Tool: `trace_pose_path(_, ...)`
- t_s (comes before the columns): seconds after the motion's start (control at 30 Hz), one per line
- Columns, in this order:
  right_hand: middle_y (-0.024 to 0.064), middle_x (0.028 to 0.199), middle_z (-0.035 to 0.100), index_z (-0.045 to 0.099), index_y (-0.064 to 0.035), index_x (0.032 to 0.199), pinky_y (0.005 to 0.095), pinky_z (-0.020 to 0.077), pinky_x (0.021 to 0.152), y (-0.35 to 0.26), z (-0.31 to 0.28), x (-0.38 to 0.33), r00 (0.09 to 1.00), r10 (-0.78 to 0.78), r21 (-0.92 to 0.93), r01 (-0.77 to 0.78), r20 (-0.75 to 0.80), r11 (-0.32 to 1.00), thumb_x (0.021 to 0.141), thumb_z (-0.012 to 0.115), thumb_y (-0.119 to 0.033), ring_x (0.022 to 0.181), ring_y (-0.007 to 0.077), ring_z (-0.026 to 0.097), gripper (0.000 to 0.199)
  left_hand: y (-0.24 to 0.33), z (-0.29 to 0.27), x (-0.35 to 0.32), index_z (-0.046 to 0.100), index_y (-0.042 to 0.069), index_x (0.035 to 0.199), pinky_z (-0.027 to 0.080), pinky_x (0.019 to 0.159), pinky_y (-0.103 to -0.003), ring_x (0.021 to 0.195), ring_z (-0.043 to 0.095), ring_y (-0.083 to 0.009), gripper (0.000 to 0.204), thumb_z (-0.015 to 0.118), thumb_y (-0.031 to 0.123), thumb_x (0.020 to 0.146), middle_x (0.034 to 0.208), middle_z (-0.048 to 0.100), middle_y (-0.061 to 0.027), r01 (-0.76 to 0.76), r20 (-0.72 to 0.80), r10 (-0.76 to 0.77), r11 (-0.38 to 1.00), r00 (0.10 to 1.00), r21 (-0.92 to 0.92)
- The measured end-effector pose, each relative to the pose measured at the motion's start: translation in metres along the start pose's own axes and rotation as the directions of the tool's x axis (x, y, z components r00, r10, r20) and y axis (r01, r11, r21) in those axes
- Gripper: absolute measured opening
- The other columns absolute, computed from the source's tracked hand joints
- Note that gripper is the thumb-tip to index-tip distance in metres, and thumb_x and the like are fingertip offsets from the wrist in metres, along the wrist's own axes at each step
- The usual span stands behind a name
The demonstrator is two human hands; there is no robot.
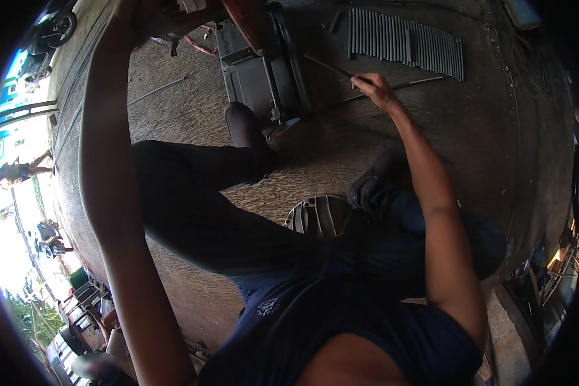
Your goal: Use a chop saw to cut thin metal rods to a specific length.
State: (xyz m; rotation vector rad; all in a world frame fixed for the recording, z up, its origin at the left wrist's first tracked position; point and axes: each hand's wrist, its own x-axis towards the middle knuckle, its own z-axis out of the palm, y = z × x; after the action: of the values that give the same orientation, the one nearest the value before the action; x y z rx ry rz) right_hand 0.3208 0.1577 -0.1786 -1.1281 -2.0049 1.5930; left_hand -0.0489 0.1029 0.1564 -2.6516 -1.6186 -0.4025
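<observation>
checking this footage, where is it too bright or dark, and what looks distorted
Head view: glare whitens the outdoor strip at far left; head view: shadow dims the left forearm, while the right hand shows clearly; head view: edges bow near the picture's border.

A hand could pass low over the floor (482,122) right of the right hand (373,91). Ahead, the row of grey rods (431,50) blocks low travel; leftward, the held dark rod (328,65) juts into the gap before the bulky machine (254,80), whose near end the left shoe (241,125) crowds. Around the shadowed left hand (159,22), clearance is hard to judge.
</observation>
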Motion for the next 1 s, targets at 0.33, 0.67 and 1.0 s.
trace_pose_path(0.33,-0.0052,0.054,0.037,0.061,-0.0056,0.067,0.0254,0.0280,0.051,-0.016,0.006,0.004,1.000,0.005,0.171,-0.007,0.013,0.985,0.089,0.057,-0.040,0.053,0.0046,0.034,0.041,-0.065,0.025,-0.013,0.057,0.010,0.108,0.046,0.085,-0.032,0.095,0.058,-0.0175,0.036,0.068,0.021,0.075,0.100,0.060,-0.0043,-0.069,-0.040,0.057,0.905,0.998,-0.421)
trace_pose_path(0.67,0.0043,0.051,0.042,0.062,0.0000,0.071,0.0308,0.0349,0.052,-0.030,0.012,0.011,0.995,-0.085,-0.136,0.076,-0.058,0.988,0.091,0.054,-0.045,0.052,0.0102,0.043,0.050,-0.035,0.013,0.002,0.060,0.012,0.102,0.048,0.077,-0.033,0.094,0.057,-0.0155,0.037,0.074,0.017,0.069,0.099,0.060,-0.0052,-0.293,-0.080,0.281,0.925,0.956,-0.241)
trace_pose_path(1.0,0.0177,0.053,0.051,0.059,0.0028,0.067,0.0386,0.0413,0.050,-0.062,0.038,0.014,0.940,-0.267,-0.365,0.177,-0.212,0.914,0.090,0.060,-0.039,0.048,0.0306,0.053,0.048,0.004,0.004,-0.003,0.062,0.014,0.099,0.051,0.073,-0.029,0.087,0.060,-0.0157,0.043,0.085,0.020,0.063,0.096,0.062,-0.0022,0.122,0.005,-0.124,0.970,0.992,-0.212)
